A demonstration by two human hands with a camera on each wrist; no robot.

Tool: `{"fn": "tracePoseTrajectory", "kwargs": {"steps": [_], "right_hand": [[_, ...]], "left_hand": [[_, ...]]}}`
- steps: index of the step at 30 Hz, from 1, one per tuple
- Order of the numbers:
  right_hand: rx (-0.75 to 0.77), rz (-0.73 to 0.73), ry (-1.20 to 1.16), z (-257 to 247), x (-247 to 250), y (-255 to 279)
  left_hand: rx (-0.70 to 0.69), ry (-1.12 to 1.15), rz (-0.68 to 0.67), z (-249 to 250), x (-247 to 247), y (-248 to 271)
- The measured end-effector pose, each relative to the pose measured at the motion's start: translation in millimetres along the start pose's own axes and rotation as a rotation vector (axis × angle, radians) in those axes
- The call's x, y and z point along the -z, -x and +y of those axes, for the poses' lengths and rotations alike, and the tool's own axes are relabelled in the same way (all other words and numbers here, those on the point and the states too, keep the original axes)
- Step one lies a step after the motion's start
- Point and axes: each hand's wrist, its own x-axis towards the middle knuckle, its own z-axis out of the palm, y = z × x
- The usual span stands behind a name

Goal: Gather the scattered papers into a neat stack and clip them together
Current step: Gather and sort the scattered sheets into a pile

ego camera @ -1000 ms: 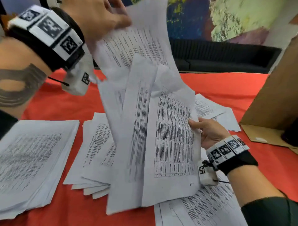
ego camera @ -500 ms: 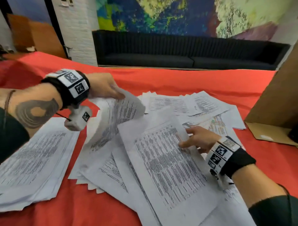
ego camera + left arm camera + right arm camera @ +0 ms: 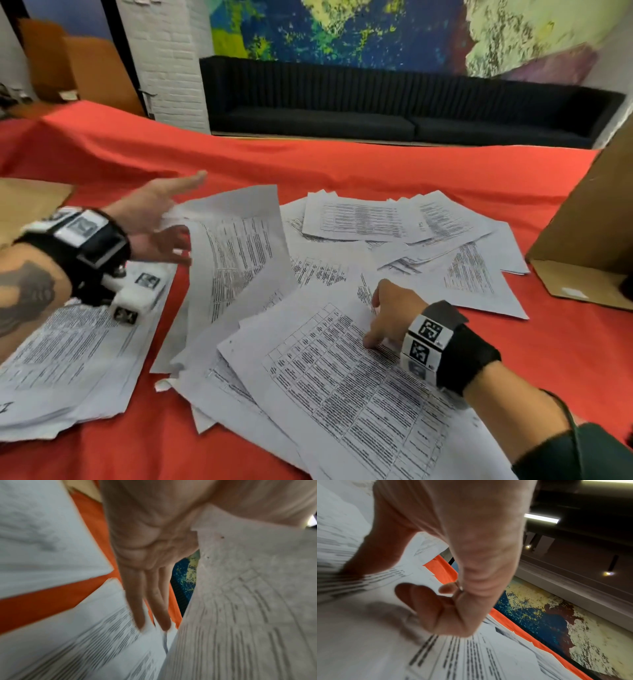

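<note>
Printed white papers lie scattered over the red-covered table [image 3: 308, 164]. My left hand [image 3: 154, 219] hovers with straight, spread fingers [image 3: 145, 601] beside a curled sheet [image 3: 239, 253] that stands half upright; the sheet's edge [image 3: 240, 601] lies against the thumb side. My right hand [image 3: 390, 311] rests on the top printed sheet [image 3: 342, 377] of the near pile, thumb tip down on the paper, fingers [image 3: 423, 604] curled in and holding nothing. A thicker stack [image 3: 68, 359] lies at the near left. More loose sheets [image 3: 376, 219] fan out at the back right. No clip shows.
An open cardboard box [image 3: 589, 240] stands at the right edge of the table, its flap on the cloth. A brown sheet of cardboard [image 3: 27, 202] lies at the far left. A black bench [image 3: 376, 102] runs along the painted wall beyond the table.
The sheets that both hands held up have come down onto the table. My left hand has let go of them and opened. My right hand stays on the top sheet, its fingers now curled.
</note>
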Motion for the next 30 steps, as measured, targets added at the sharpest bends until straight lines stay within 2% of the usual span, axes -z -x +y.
{"fn": "tracePoseTrajectory", "kwargs": {"steps": [2, 5, 6, 8, 9, 10, 11, 12, 13, 15, 18, 23, 27, 30], "right_hand": [[0.008, -0.001, 0.021, 1, 1, 2], [0.046, 0.022, 0.094, -2, -2, 5], [0.055, 0.022, 0.106, -5, -4, 6], [0.049, 0.009, 0.102, -13, -7, 5], [0.036, -0.003, 0.082, -15, -7, 5], [0.021, -0.017, 0.057, -17, -7, 2], [0.007, -0.025, 0.032, -18, -6, 1], [-0.006, -0.026, 0.013, -19, -5, -2], [-0.008, -0.028, 0.003, -21, -4, -3], [0.015, -0.027, 0.005, -23, -2, -3], [0.085, 0.054, -0.009, -24, 0, -6], [0.071, 0.068, -0.111, -18, 3, -15], [0.127, 0.026, -0.505, -11, 9, -19], [0.194, 0.102, -0.796, -7, 18, -14]], "left_hand": [[0.063, 0.166, -0.109, -31, -4, 14], [0.003, 0.375, -0.180, -73, -9, 27], [-0.041, 0.445, -0.271, -85, -11, 32], [-0.070, 0.638, -0.552, -102, -21, 43], [-0.118, 0.665, -0.606, -108, -26, 47], [-0.141, 0.570, -0.558, -111, -32, 52], [-0.160, 0.357, -0.447, -120, -33, 50], [-0.234, 0.115, -0.275, -124, -39, 50], [-0.258, -0.003, -0.167, -125, -44, 50], [-0.230, -0.061, -0.090, -130, -42, 39], [-0.204, -0.099, 0.059, -129, -42, 20], [-0.328, -0.022, 0.164, -120, -45, 9], [-0.449, 0.045, 0.132, -105, -61, 12], [-0.465, 0.053, 0.121, -95, -70, 12]]}}
